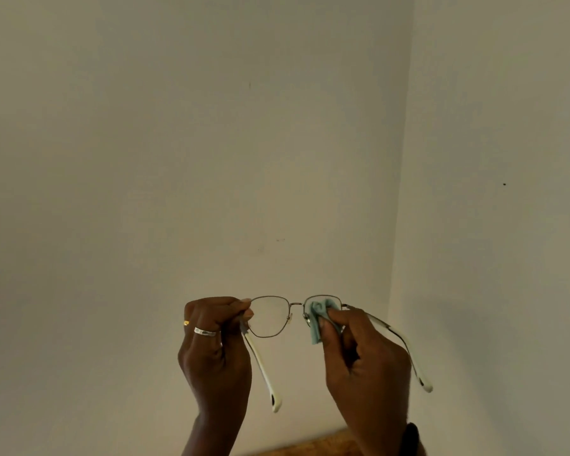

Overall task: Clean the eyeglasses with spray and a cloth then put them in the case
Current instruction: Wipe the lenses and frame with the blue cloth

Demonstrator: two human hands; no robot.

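Set against pale wall [211, 126], above wooden bench [310, 445] edge. Gripped in mid-air at left hinge by curled left hand [214, 340]: glasses [297, 303], temples unfolded. Pinched onto right lens by right hand [366, 357]: bunched teal cloth [320, 319]. Worn on left fingers: two rings [204, 331].

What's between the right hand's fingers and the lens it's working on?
A bunched teal cloth, pinched by the right hand against that lens of the eyeglasses. Shown in the head view.
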